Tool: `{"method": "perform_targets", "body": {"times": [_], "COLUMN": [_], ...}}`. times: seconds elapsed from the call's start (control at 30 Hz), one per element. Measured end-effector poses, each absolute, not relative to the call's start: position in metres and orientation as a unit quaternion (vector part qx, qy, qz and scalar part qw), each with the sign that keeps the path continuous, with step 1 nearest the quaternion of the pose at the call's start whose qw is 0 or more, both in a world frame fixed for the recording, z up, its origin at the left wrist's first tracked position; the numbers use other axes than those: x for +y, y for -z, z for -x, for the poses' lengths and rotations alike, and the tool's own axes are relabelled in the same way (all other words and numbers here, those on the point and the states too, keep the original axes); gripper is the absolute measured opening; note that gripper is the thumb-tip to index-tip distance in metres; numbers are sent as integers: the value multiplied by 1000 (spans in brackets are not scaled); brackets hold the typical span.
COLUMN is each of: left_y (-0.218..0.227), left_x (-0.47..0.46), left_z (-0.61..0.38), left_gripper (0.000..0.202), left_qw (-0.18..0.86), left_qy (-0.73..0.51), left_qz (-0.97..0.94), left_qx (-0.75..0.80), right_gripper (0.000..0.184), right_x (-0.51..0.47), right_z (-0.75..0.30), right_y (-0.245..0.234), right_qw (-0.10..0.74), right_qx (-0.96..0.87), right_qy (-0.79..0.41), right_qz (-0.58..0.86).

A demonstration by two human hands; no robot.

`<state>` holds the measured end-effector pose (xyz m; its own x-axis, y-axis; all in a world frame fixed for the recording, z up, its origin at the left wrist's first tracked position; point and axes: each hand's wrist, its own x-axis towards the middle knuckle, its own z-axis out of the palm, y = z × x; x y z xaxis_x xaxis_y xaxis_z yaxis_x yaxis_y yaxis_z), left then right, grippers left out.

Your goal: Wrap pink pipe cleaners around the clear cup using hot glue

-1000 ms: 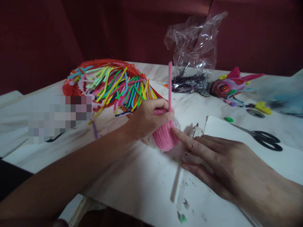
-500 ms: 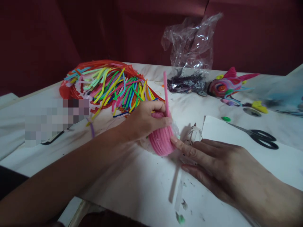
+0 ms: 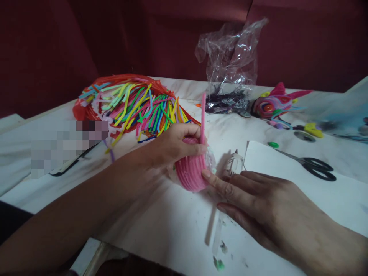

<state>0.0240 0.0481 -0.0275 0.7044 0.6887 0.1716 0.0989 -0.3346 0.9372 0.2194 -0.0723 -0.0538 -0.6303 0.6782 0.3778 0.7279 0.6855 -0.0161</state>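
Observation:
A rounded form wrapped in rows of pink pipe cleaner [image 3: 191,174] sits in the middle, with clear plastic showing at its side. My left hand [image 3: 175,143] pinches a pink pipe cleaner strand [image 3: 203,115] against its top; the strand's free end sticks straight up. From the right, my right hand [image 3: 255,203] presses an outstretched index fingertip on the pink rows. Its thumb is apart and the other fingers are bent, with nothing seen in them. Just behind these fingers a white hot glue gun [image 3: 234,163] lies on the table, partly hidden, with a clear glue stick [image 3: 216,234] nearer me.
An open red bag [image 3: 79,109] of colourful pipe cleaners lies at back left. Beyond stands a clear plastic bag [image 3: 232,65] with dark contents. At right are a colourful fish-like craft piece [image 3: 271,105], black-handled scissors [image 3: 319,168] and white paper [image 3: 264,157].
The pink-wrapped form has tilted and shifted slightly left. The strand's upright end now leans a little right, and my right index finger has followed the form leftward.

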Motion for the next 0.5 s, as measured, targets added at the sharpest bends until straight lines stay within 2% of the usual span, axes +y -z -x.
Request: {"method": "perform_targets", "body": {"times": [0.17, 0.2, 0.27, 0.3, 0.37, 0.43, 0.5], "left_y": [31, 32, 33, 34, 34, 33, 31], "left_x": [46, 46, 47, 47, 48, 47, 46], "left_z": [-22, -21, -20, -20, -20, -22, -23], "left_gripper": [12, 13, 12, 11, 10, 10, 10], "left_qw": [524, 525, 527, 526, 516, 503, 497], "left_qy": [-291, -291, -293, -294, -296, -302, -307], "left_qz": [-755, -754, -756, -758, -766, -771, -772], "left_qx": [267, 265, 255, 249, 243, 245, 250], "right_gripper": [37, 35, 36, 38, 55, 55, 56], "right_x": [-78, -80, -83, -84, -86, -88, -89], "right_z": [-232, -237, -250, -255, -264, -269, -269], "right_y": [39, 37, 37, 41, 51, 63, 71], "right_qw": [191, 216, 149, 131, 94, 53, 50], "right_qx": [-895, -881, -889, -867, -807, -800, -808], "right_qy": [75, 92, 184, 209, 300, 310, 306], "right_qz": [396, 410, 393, 433, 500, 511, 501]}}
